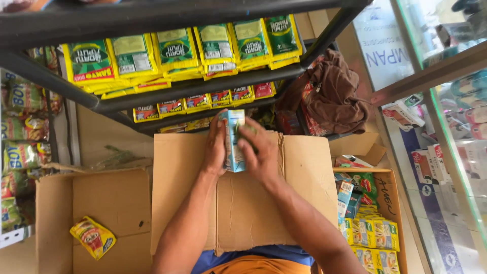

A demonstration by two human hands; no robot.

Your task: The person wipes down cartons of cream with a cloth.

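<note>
Both hands hold a small stack of light blue and green cartons (234,139) upright over a flattened brown cardboard sheet (243,203). My left hand (215,147) presses the stack's left side. My right hand (258,152) clasps its right side, fingers curled over the top. The stack sits just in front of the lower rack shelf.
A dark metal rack (203,86) carries rows of yellow-green packets (177,50). An open cardboard box (101,213) at the left holds one yellow sachet (93,237). Another box (388,203) at the right holds several small cartons. A brown cloth (335,91) hangs on the rack. Glass case at right.
</note>
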